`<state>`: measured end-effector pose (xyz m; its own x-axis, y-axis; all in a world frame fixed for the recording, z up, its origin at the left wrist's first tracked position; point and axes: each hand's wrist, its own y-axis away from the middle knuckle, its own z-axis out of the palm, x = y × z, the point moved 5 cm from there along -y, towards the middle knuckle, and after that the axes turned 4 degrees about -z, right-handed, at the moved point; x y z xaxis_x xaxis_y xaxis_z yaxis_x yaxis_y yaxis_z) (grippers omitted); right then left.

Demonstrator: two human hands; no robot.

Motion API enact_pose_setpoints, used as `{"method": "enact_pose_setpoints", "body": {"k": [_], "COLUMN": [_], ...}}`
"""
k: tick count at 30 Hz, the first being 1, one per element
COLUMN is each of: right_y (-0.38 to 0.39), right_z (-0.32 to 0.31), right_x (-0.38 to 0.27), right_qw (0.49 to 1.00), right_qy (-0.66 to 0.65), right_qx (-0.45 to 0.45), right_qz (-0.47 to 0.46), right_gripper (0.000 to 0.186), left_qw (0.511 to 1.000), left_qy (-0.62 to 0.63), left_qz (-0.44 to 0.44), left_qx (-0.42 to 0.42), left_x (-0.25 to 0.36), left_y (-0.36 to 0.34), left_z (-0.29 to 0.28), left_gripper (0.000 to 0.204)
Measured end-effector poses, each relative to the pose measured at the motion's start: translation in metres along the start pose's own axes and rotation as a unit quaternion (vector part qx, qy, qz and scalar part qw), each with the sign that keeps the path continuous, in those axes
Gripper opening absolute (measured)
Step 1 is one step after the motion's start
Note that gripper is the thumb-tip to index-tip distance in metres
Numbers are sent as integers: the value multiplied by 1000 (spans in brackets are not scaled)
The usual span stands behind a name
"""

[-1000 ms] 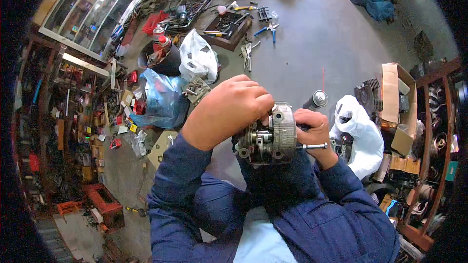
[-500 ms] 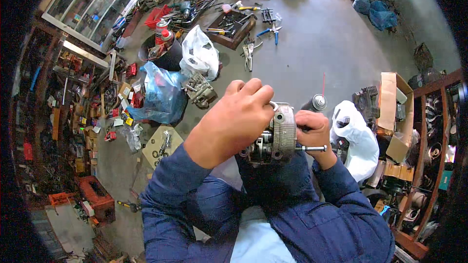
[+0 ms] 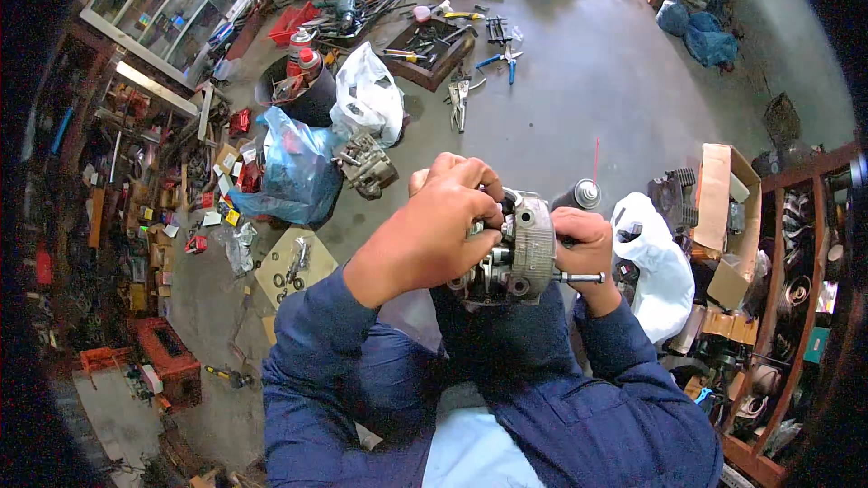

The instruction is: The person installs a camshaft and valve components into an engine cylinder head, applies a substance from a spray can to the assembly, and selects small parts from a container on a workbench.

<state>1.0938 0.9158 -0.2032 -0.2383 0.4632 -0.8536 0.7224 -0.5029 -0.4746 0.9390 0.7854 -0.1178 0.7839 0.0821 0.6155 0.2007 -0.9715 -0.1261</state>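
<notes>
A grey metal engine cylinder head (image 3: 533, 248) is held up over my lap, its finned side to the right and its open side with shiny valve parts to the left. My left hand (image 3: 438, 230) reaches over that open side, thumb and fingers closed in a pinch at its upper part. What sits between those fingertips is hidden. Curled against the finned side, my right hand (image 3: 583, 244) is closed and steadies the head; a small dark piece shows by its fingers. Below this hand a long bolt (image 3: 579, 277) sticks out to the right.
Beyond my hands on the grey floor lie locking pliers (image 3: 459, 104), blue-handled pliers (image 3: 502, 61) and a wooden tool box (image 3: 429, 72). Another engine part (image 3: 369, 167) and plastic bags stand left. A spray can (image 3: 586, 194), white bag (image 3: 660, 271) and cardboard box (image 3: 714, 194) stand right.
My left hand has tilted and slid slightly left and down on the cylinder head, its thumb now showing lower. The right hand keeps its hold. The whole view has shifted a little.
</notes>
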Motion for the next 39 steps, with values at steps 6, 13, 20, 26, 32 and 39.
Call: {"method": "enact_pose_setpoints", "body": {"k": [6,13,20,26,32,39], "right_y": [10,-53,-93,-89,-97,-112], "right_z": [-39,-62,-7,34,31,18], "right_x": [30,-31,-81,-81,-74,-69], "right_qw": [964,982,971,964,946,948], "right_qy": [-102,-90,-145,-203,-168,6], "right_qx": [11,-12,-159,-120,-238,-316], "right_qz": [245,167,109,123,142,-28], "right_gripper": [23,38,25,27,25,14], "left_qw": [1000,982,962,921,895,947], "left_qy": [-10,148,233,337,418,305], "left_qz": [7,-7,-57,-85,-79,-28], "left_qx": [16,121,133,175,130,99], "left_x": [5,-11,2,-6,-18,-30], "left_y": [9,6,14,17,18,18], "left_z": [-12,-50,-34,-8,2,-7], "left_gripper": [22,20,34,47,30,24]}}
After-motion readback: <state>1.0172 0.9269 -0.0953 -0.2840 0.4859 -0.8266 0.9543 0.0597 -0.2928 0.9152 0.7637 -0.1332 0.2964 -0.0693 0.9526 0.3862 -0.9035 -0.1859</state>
